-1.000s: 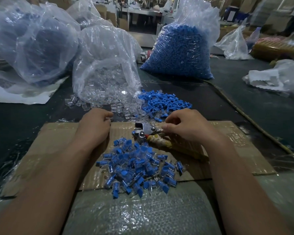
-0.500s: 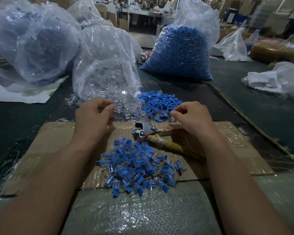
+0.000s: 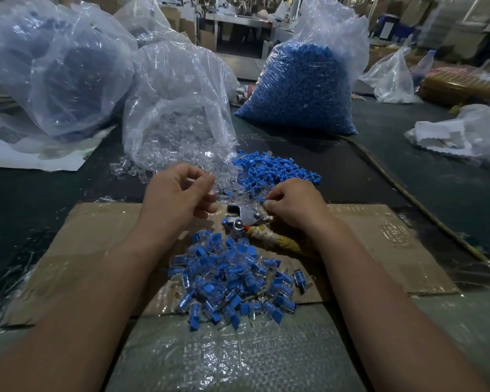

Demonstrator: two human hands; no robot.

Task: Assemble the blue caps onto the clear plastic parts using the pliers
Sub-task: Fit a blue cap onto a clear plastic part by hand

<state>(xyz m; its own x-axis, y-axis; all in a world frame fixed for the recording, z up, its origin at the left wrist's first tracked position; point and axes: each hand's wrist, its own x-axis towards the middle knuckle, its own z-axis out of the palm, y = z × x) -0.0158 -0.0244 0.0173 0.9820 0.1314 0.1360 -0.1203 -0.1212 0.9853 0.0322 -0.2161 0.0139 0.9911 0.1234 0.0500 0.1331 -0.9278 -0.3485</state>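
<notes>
Blue plastic caps (image 3: 275,171) are lying heaped at centre frame, just above the right hand (image 3: 292,206) | cloth-handled metal pliers (image 3: 246,219) are lying beside its fingertips, handle running lower right | left hand (image 3: 181,199) and right are curling fingers; contents cannot be told.

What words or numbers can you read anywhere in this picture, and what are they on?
No words or numbers can be read here.
White sheet under the bags on the left: a dark printed patch, too blurred to read.
Cardboard boxes at the back: any print is too small and blurred to read.
</notes>
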